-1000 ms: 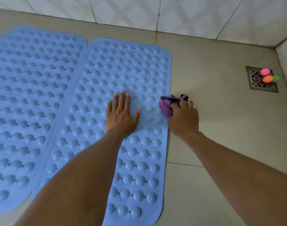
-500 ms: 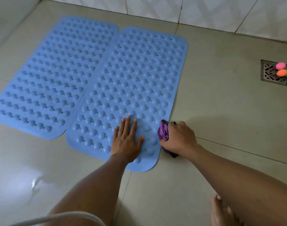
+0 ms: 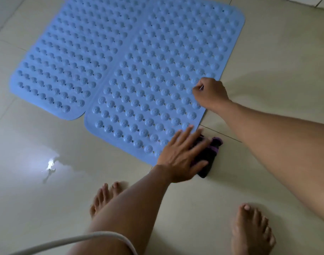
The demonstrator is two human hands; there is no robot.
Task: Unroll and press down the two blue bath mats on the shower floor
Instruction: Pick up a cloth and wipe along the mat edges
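Observation:
Two blue studded bath mats lie unrolled and flat side by side on the beige tiled floor, the left mat and the right mat. My left hand is open, fingers spread, lying over the right mat's near right corner and partly on a purple and black cloth. My right hand is closed in a fist and rests on the right mat's right edge, further from me, with nothing visibly in it.
My two bare feet stand on the tiles close to the mats' near ends. A white cord curves across the bottom of the view. A wet, shiny patch lies on the floor left of my feet.
My right hand let go of the purple cloth and moved up the right mat's edge as a fist. My left hand slid onto the near right corner and the cloth. The view pulled back.

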